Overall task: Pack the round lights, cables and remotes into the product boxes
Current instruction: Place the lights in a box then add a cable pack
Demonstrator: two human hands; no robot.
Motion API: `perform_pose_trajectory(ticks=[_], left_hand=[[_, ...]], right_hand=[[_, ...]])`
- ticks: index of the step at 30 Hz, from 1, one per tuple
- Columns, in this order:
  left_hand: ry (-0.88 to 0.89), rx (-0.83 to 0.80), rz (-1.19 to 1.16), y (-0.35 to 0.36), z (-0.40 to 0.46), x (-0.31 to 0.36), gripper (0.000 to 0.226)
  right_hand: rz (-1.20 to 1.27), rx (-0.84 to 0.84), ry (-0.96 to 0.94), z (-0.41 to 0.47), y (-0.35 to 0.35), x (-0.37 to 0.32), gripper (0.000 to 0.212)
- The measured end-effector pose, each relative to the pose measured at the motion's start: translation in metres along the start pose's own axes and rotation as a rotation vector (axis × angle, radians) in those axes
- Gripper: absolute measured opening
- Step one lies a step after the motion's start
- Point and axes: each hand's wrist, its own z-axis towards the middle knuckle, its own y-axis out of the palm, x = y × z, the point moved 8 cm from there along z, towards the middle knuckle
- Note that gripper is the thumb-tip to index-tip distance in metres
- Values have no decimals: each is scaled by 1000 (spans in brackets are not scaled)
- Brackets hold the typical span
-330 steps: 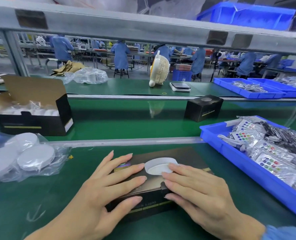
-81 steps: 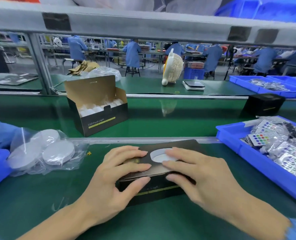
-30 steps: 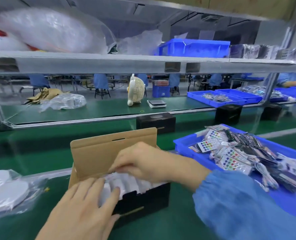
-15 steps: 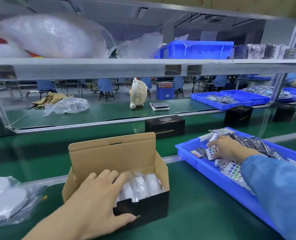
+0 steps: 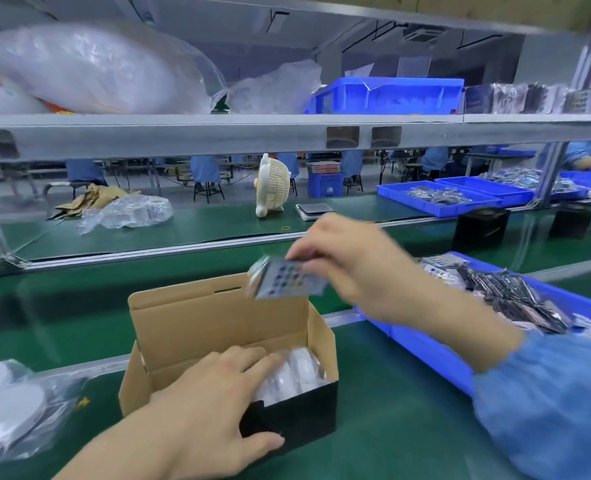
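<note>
A: Noting the open product box (image 5: 230, 344) first: it is seen on the green desk (image 5: 391, 420), lid flap raised at the back, black front wall toward the camera.

B: Contents?

A: Bagged round lights (image 5: 296, 377) are packed in the right part of the box. The left hand (image 5: 214, 407) is laid over the box's front edge, fingers stretched out onto the lights, thumb pressed against the black front wall. Nothing is gripped by it.

B: And the right hand (image 5: 351, 261)?

A: It is held above the box's rear right corner, near the raised flap. A bagged remote (image 5: 285, 280) with coloured buttons is pinched between its fingertips and thumb; the picture is blurred there, so finer detail cannot be told.

B: Supply?

A: A blue bin (image 5: 436, 351) of bagged remotes and cables (image 5: 508, 292) is set on the desk just right of the box. A clear bag of round lights (image 5: 8, 407) is seen at the left edge. Beyond the rail, two black boxes (image 5: 481, 228) are noted on the conveyor belt (image 5: 79, 282), and a small white fan (image 5: 273, 185) on the far desk.
</note>
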Motion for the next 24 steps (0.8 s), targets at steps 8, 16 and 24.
perform_pose_trajectory(ticks=[8, 16, 24], left_hand=[[47, -39, 232, 9, 5, 6, 86], [12, 199, 163, -10, -13, 6, 65], [-118, 182, 163, -14, -28, 12, 53]], right_hand=[[-623, -462, -74, 8, 118, -30, 16], [523, -121, 154, 24, 42, 37, 12], [-101, -357, 1017, -98, 104, 289, 53]])
